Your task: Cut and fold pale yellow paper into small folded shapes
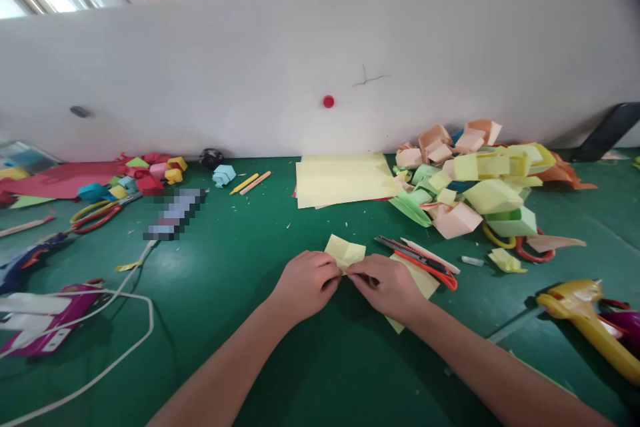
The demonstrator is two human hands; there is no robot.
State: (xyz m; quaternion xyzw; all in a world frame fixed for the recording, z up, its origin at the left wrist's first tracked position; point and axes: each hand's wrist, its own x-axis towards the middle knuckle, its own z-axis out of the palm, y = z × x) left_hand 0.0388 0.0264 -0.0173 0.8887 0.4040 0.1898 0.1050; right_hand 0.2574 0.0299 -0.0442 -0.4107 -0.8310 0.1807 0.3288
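Observation:
A small creased piece of yellow paper (345,250) is pinched between my two hands, just above the green table (280,360). My left hand (309,283) grips its near left edge, thumb against curled fingers. From the other side my right hand (390,285) pinches the same edge, the fingertips of both hands almost touching. Under and beside my right hand lies another yellow sheet (425,280), partly covered. A utility knife (410,250), an orange-handled tool (443,273) and a pale pencil-like stick (425,252) rest close to my right hand.
Stacked yellow sheets (345,180) lie at the back, beside a heap of folded paper boxes (480,173). A yellow glue gun (580,307) is at right. Scissors (97,213), a phone (175,213), a white cable (150,320) and a purple power strip (60,313) lie left. A white partition (225,73) stands behind.

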